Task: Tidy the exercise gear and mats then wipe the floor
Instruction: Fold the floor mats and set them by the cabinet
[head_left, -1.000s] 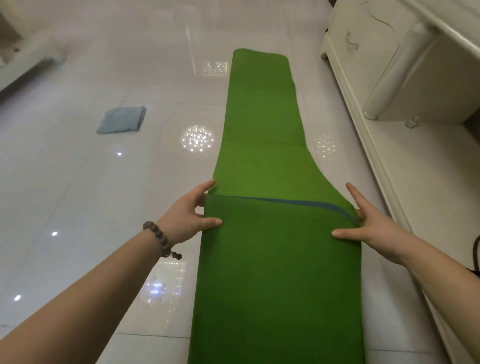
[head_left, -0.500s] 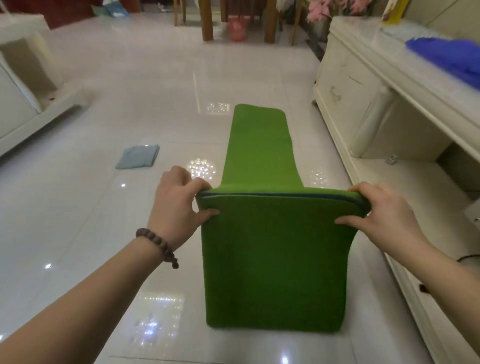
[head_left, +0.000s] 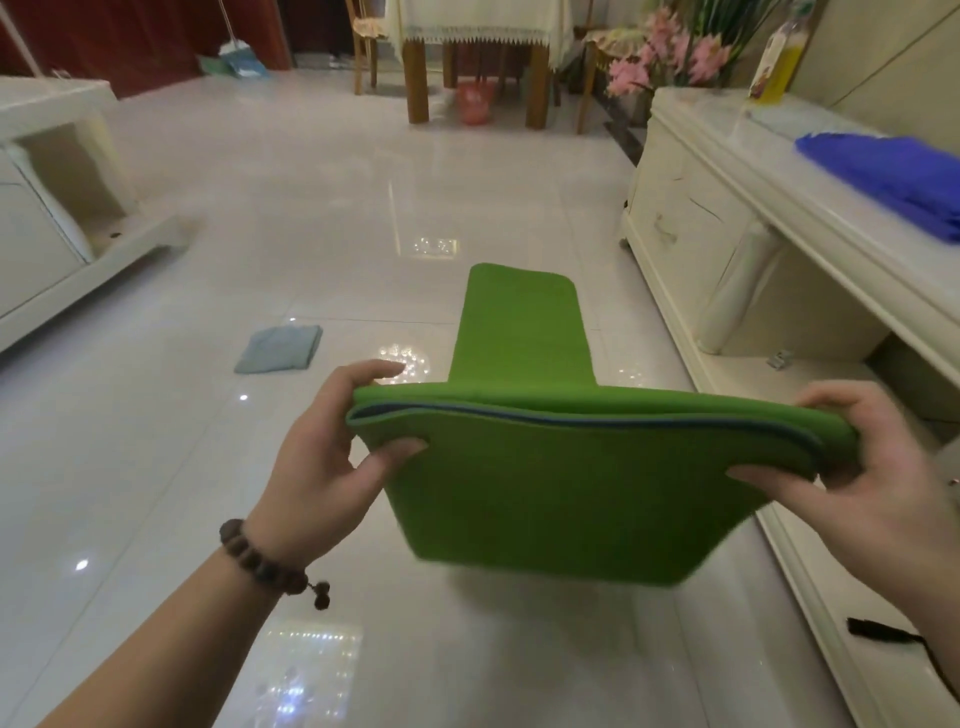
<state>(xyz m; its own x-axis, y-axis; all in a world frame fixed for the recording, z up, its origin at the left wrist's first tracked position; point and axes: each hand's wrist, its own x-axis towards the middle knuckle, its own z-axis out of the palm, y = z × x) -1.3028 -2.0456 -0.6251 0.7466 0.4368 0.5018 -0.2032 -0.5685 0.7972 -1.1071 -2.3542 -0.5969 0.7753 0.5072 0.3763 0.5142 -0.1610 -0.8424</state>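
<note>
A glossy white tiled floor (head_left: 218, 467) fills most of the view, with bright light reflections scattered over it. On it, left of centre, lies a folded grey-blue cloth (head_left: 279, 349), well apart from both hands. Along the right side runs a cream cabinet (head_left: 691, 218) with a low shelf; on its tabletop lie a blue cloth (head_left: 893, 169) and, further back, a bottle of yellow liquid (head_left: 777, 62), with pink flowers (head_left: 660, 65) just beyond the cabinet's far end. At the far end of the room stands a wooden dining table (head_left: 478, 31) under a lace-edged cover, with a pink bin (head_left: 474, 101) beneath it. A cream sofa frame (head_left: 57, 228) sits at the left edge. A black cord (head_left: 883, 635) lies on the cabinet's low shelf near the right forearm. The green mat (head_left: 566, 483) is doubled over and held up off the floor in front of the person, its folded edge showing a thin blue line between the layers; its far end trails down and lies flat on the tiles ahead. The left hand (head_left: 332, 457), with a beaded bracelet (head_left: 262, 564) on the wrist, grips the left corner of the fold, fingers (head_left: 374, 371) curled over the top and thumb pressed against the near face. The right hand (head_left: 872, 467) clamps the right corner the same way, thumb on the near side and fingers wrapped behind.
</note>
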